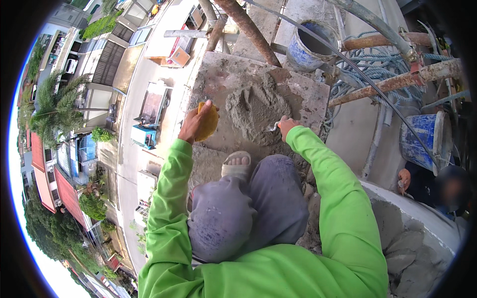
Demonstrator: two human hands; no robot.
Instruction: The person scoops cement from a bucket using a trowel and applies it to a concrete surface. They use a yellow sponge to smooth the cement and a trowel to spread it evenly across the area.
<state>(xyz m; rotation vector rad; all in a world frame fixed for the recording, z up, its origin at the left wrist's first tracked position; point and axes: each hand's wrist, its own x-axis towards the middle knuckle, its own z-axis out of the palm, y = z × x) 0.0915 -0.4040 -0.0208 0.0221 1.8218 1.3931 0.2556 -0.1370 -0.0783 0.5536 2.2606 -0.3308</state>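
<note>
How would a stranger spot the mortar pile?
Start at the green sleeves and follow them to the left hand and right hand. Between these, on the stained board, lies the mortar pile, a lumpy grey heap amid flatter surroundings.

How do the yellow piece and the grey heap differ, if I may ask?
The yellow piece is gripped in the left hand, while the grey heap lies on a flat slab. The yellow piece is compact with a rounded edge; the grey heap is lumpy and spread out. The yellow piece looks much smaller than the grey heap.
</note>
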